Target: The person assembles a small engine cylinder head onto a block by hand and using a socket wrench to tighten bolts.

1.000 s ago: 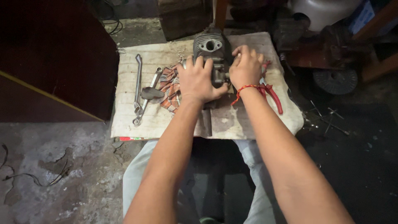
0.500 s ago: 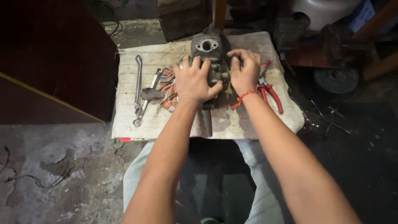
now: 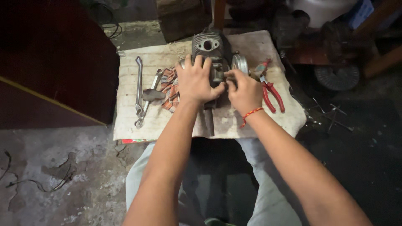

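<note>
Engine block (image 3: 211, 52) on the pale cloth (image 3: 125, 121), both your hands on it.

It looks heavy, rigid metal, likely greasy; hold it by the body. Your left hand (image 3: 194, 81) wraps its near side, fingers closed on it. Your right hand (image 3: 245, 92) pinches a small fitting beside the round metal disc (image 3: 240, 63). Wrenches (image 3: 140, 94) lie left, red pliers (image 3: 272, 94) right.
</note>
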